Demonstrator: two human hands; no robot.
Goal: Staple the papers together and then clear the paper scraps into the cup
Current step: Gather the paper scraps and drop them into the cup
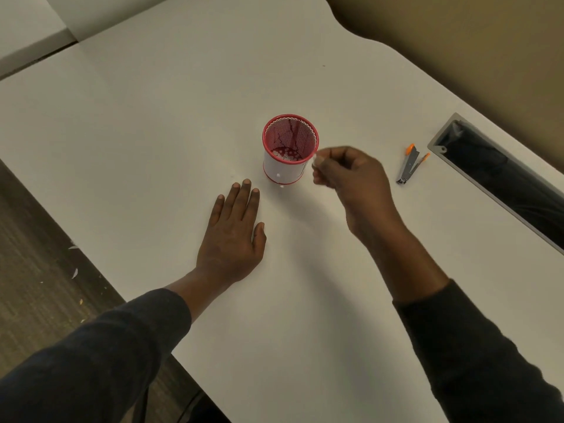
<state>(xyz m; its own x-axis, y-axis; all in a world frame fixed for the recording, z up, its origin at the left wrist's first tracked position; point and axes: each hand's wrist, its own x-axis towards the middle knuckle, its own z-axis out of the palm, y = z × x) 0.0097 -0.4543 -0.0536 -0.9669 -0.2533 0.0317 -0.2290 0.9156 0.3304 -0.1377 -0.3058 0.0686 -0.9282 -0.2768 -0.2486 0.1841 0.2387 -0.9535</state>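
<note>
A red mesh cup (290, 149) stands upright in the middle of the white table (152, 132), with white paper bits on its bottom and white paper showing through its front wall. My right hand (351, 181) hovers just right of the cup's rim, fingertips pinched on a small white paper scrap (314, 158). My left hand (233, 230) lies flat on the table, palm down, fingers spread, just in front and to the left of the cup. Two tiny white scraps (280, 181) lie by the cup's base. No stapled papers are visible.
A grey and orange stapler (410, 164) lies to the right of the cup. Beyond it is a grey-framed cable slot (500, 178) set in the table. The table's left edge drops to a wood floor (36, 270) strewn with several scraps.
</note>
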